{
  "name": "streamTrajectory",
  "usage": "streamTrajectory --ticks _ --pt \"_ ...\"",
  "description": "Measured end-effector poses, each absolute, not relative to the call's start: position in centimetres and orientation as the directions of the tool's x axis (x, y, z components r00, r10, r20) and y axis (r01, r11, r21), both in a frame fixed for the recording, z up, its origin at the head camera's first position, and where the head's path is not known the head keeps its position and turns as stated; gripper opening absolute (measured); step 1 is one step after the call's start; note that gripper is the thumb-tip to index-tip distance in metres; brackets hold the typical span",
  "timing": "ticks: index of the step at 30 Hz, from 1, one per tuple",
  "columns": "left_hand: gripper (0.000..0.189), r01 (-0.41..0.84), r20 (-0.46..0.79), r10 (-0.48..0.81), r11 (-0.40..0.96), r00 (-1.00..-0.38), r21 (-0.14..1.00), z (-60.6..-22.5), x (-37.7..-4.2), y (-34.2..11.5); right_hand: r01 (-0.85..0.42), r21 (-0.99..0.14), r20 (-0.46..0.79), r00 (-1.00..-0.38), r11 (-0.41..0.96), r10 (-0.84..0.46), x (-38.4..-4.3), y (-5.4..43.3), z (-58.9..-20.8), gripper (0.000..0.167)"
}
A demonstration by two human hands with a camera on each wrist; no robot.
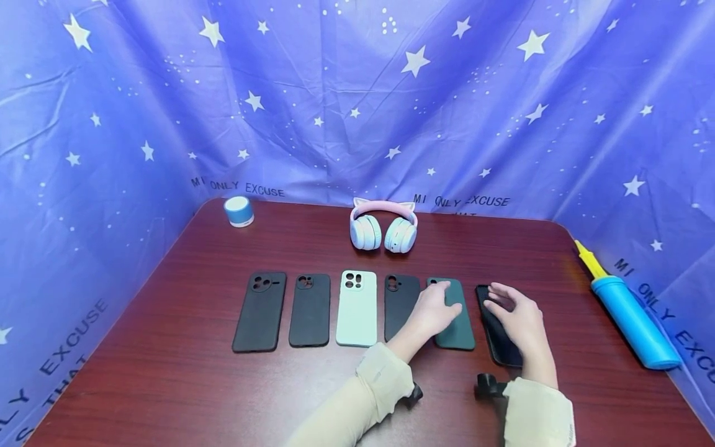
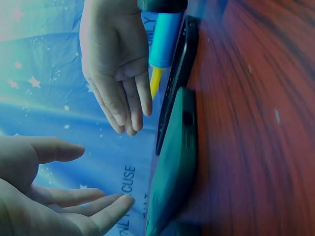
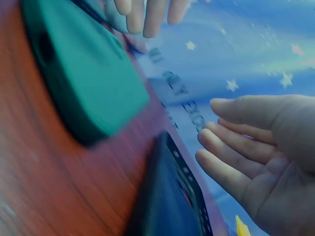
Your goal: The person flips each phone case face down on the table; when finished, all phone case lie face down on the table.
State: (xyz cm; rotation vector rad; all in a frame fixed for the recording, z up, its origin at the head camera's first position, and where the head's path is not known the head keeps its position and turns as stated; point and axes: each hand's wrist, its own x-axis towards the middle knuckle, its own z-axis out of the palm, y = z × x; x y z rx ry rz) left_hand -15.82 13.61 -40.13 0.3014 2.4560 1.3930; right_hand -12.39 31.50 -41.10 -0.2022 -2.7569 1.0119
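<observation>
Phone cases lie in a row across the table. My left hand [image 1: 431,310] hovers over the dark green case [image 1: 459,329], its fingers and thumb spread and nothing held. Just left of that case is a black case [image 1: 398,323], partly covered by the left hand. At the right end, my right hand [image 1: 524,323] is above another black case [image 1: 497,332], which lies with its hollow inside up. In the right wrist view the right hand's fingers [image 3: 231,157] are relaxed and apart from both the green case [image 3: 93,73] and the black case [image 3: 170,196].
Further left lie a mint green case [image 1: 356,316] and two black cases, one [image 1: 310,313] beside the other [image 1: 259,316]. Cat-ear headphones [image 1: 365,234] stand behind the row. A small blue-and-white cylinder [image 1: 239,212] sits at the back left; a blue hand pump [image 1: 634,323] lies at the right edge.
</observation>
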Motion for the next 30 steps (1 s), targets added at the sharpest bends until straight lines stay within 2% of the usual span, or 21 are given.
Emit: streamTrajectory --ticks 5,9,13,16,20,26,30 --pt "0.048 0.053 -0.094 0.301 0.444 -0.949 0.894 -40.1 -15.1 15.3 0.069 -0.665 0.154 -0.962 0.744 0.226 -11.9 33.7 -41.3 0.046" --pt "0.047 0.055 -0.076 0.301 0.405 -0.951 0.912 -40.3 -14.3 16.7 0.127 -0.658 0.125 -0.953 0.742 0.274 -11.5 35.2 -41.4 0.049" --pt "0.047 0.008 -0.135 0.327 0.400 -0.935 0.916 -40.6 -13.8 17.8 0.181 -0.648 0.084 -0.948 0.739 0.306 -11.1 36.5 -41.8 0.049" --pt "0.048 -0.036 -0.197 0.349 0.418 -0.916 0.908 -40.7 -13.6 18.3 0.227 -0.680 0.009 -0.948 0.697 0.317 -10.9 37.1 -42.2 0.050" --pt "0.049 -0.065 -0.248 0.373 0.440 -0.894 0.896 -40.8 -13.4 18.7 0.284 -0.665 -0.066 -0.944 0.691 0.325 -11.1 37.4 -42.7 0.051" --pt "0.047 -0.086 -0.274 0.382 0.442 -0.883 0.893 -41.0 -13.3 19.0 0.274 -0.596 -0.006 -0.941 0.755 0.337 -11.5 37.5 -43.2 0.039" --pt "0.047 -0.097 -0.284 0.376 0.444 -0.882 0.891 -41.2 -13.3 19.2 0.298 -0.593 -0.022 -0.935 0.748 0.355 -11.5 37.5 -43.1 0.035"
